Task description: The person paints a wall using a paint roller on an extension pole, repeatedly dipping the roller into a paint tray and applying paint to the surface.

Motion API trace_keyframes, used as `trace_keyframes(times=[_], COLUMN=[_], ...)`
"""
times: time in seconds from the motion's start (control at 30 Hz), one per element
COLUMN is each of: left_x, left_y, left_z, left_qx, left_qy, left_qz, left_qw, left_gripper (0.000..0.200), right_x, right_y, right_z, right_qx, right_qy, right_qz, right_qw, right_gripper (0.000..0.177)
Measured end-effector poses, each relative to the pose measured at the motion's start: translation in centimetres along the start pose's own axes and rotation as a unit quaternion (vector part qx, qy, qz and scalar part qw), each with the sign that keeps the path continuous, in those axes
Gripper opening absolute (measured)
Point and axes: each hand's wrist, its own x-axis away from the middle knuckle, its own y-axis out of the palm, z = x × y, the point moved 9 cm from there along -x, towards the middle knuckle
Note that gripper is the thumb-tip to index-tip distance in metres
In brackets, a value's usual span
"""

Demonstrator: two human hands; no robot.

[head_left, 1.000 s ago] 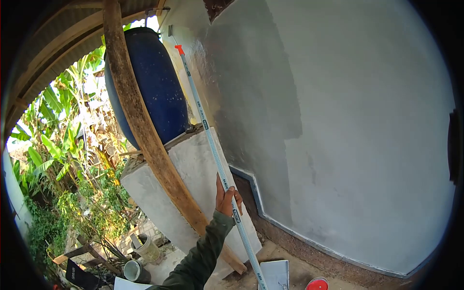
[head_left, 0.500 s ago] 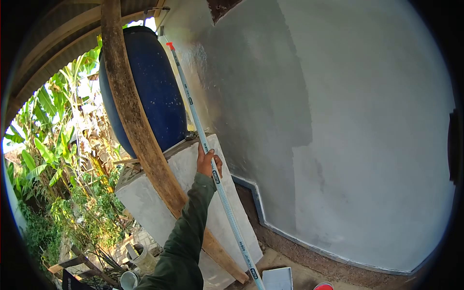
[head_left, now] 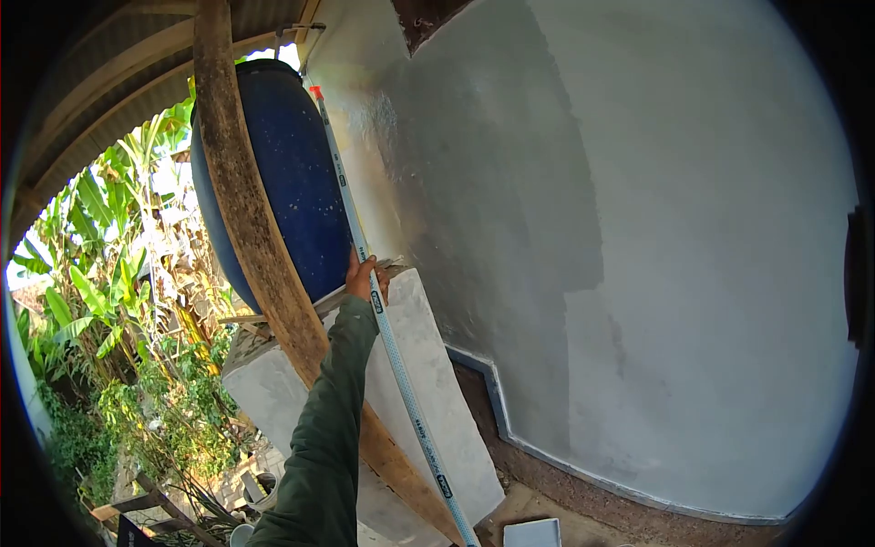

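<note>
My left hand is closed around a long, light-blue extension pole with dark printed labels. The pole runs diagonally from the bottom of the view up beside a blue plastic barrel. A red fitting sits at its far end, near the corner of the wall; what is attached beyond it is too small to make out clearly. The wall is light grey on the right, with a darker grey area nearer the barrel. My right hand is out of view.
The barrel stands on a pale plastered block. A curved-looking wooden post crosses in front of both. A paint tray lies on the floor at the bottom. Plants grow on the left, under a corrugated roof.
My left hand and the pole have shifted left and slightly up in the view. The pole's red end is slightly lower. The red container at the bottom has nearly left the frame.
</note>
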Motion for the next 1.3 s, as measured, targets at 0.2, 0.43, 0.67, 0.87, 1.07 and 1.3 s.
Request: trace_keyframes(times=[0.2,0.43,0.67,0.87,1.07,1.3], left_x=[-2.5,-4.4,-9.8,-8.7,-9.7,-10.1], left_y=[0.3,1.3,-0.1,2.4,1.8,2.6], left_z=[0.5,0.8,0.3,2.4,2.0,3.3], left_qx=[-0.022,-0.06,-0.006,-0.055,-0.058,-0.126], left_qy=[0.0,0.018,0.018,0.003,0.0,0.023], left_qz=[0.022,0.02,0.01,0.037,0.058,0.083], left_qw=[1.0,0.998,1.0,0.998,0.997,0.988], left_gripper=[0.069,0.065,0.073,0.059,0.056,0.046], right_x=[-2.5,-4.4,-6.6,-7.5,-8.1,-8.8], right_y=[-1.2,-2.2,-3.5,-4.2,-5.2,-5.6], right_z=[-4.5,-5.1,-7.3,-8.5,-9.4,-10.2], right_qx=[-0.01,0.011,0.017,0.011,0.032,0.007], right_qy=[-0.037,-0.03,-0.068,-0.069,-0.057,-0.061], right_qz=[0.048,0.022,0.036,-0.008,-0.024,-0.032], right_qw=[0.998,0.999,0.997,0.997,0.998,0.998], right_gripper=[0.036,0.038,0.034,0.034,0.033,0.034])
